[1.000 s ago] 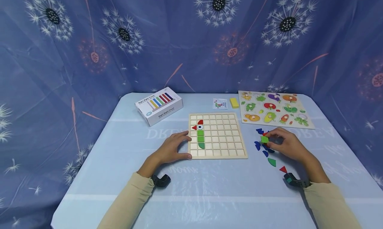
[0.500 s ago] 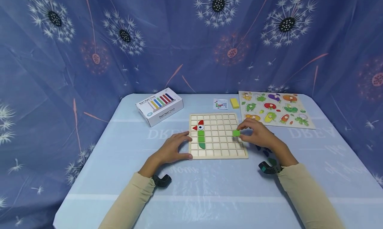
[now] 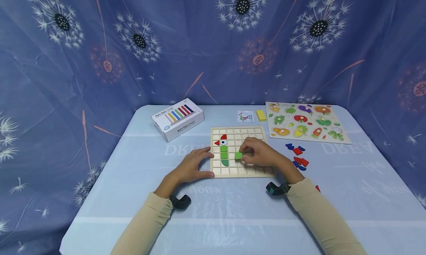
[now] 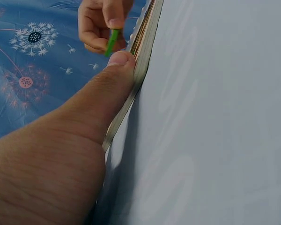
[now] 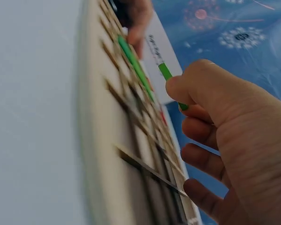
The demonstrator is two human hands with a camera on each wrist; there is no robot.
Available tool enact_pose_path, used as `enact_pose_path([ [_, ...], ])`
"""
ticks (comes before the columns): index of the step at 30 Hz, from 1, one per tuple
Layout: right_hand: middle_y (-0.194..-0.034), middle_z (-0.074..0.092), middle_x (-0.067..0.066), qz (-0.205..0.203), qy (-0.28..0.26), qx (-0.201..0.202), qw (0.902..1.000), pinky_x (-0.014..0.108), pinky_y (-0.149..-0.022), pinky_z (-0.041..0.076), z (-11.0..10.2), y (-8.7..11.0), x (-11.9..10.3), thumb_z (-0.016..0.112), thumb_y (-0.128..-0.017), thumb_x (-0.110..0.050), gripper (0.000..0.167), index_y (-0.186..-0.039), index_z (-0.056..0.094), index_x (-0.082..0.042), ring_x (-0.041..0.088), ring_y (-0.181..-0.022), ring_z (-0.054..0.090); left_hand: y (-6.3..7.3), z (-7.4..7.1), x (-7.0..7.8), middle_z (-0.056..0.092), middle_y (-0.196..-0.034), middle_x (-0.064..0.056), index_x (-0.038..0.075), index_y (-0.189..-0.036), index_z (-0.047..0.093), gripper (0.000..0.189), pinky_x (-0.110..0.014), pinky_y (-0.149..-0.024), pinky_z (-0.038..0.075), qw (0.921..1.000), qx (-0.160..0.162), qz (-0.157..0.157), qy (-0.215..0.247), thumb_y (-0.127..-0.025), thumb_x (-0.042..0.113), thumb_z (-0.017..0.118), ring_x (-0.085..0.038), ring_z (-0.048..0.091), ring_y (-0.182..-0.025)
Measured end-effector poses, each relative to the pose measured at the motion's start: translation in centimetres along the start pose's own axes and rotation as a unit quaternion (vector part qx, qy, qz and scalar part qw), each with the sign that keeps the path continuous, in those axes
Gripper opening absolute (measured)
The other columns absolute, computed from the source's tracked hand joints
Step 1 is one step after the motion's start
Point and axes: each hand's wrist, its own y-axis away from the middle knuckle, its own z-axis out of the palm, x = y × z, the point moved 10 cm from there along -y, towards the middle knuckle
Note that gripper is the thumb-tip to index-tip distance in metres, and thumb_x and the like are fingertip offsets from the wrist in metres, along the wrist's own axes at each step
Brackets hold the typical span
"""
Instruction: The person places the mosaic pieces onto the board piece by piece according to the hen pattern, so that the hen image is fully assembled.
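My right hand [image 3: 257,152] pinches a green square tile [image 3: 238,155] over the middle of the wooden grid board [image 3: 244,170]. In the right wrist view the tile [image 5: 165,71] stands edge-on between thumb and fingers, above the slats. My left hand [image 3: 192,165] rests at the board's left side, fingers spread on its edge and thumb at the near corner. Set in the board's left columns are a red quarter-round [image 3: 223,137], a red triangle [image 3: 217,143], an eye tile [image 3: 223,142], two green squares [image 3: 224,152] and a green quarter-round [image 3: 225,162].
Loose red and blue pieces [image 3: 297,151] lie right of the board, with another red piece [image 3: 317,188] partly behind the right sleeve. Behind the board are a pattern card [image 3: 245,116], a yellow block [image 3: 261,115], a vegetable puzzle [image 3: 307,121] and a white box [image 3: 178,118].
My right hand has carried the green square tile leftward from the loose pieces, across the board's right edge to over its middle. The left hand stays at the board's edge.
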Motion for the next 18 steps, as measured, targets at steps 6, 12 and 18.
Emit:
enact_pose_path([
  [6, -0.097, 0.064, -0.008, 0.001, 0.010, -0.021, 0.9997, 0.032, -0.084, 0.047, 2.1, -0.2, -0.2, 0.085, -0.083, -0.019, 0.021, -0.098, 0.070, -0.021, 0.013, -0.092, 0.054, -0.1, 0.2, -0.2, 0.030, -0.164, 0.000, 0.022, -0.143, 0.054, 0.073, -0.051, -0.118, 0.023, 1.0000, -0.004, -0.001, -0.003, -0.083, 0.054, 0.080, -0.026, 0.026, -0.149],
  [12, -0.096, 0.063, -0.016, -0.002, 0.040, -0.021, 0.9990, 0.037, -0.084, 0.041, 2.7, -0.4, -0.3, 0.086, -0.082, -0.025, 0.020, -0.096, 0.072, -0.026, 0.012, -0.092, 0.051, -0.1, -0.1, 0.0, 0.033, -0.162, -0.006, 0.019, -0.141, 0.055, 0.070, -0.053, -0.116, 0.025, 0.9992, 0.010, 0.033, -0.023, -0.084, 0.050, 0.081, -0.030, 0.030, -0.146],
  [18, -0.096, 0.063, -0.018, 0.005, 0.064, -0.020, 0.9977, 0.039, -0.086, 0.038, 3.0, -0.4, 0.0, 0.087, -0.081, -0.029, 0.020, -0.095, 0.072, -0.028, 0.011, -0.094, 0.049, -0.1, -0.1, 0.2, 0.033, -0.162, -0.007, 0.018, -0.139, 0.055, 0.069, -0.053, -0.116, 0.025, 0.9988, 0.010, 0.042, -0.020, -0.084, 0.049, 0.081, -0.031, 0.030, -0.146],
])
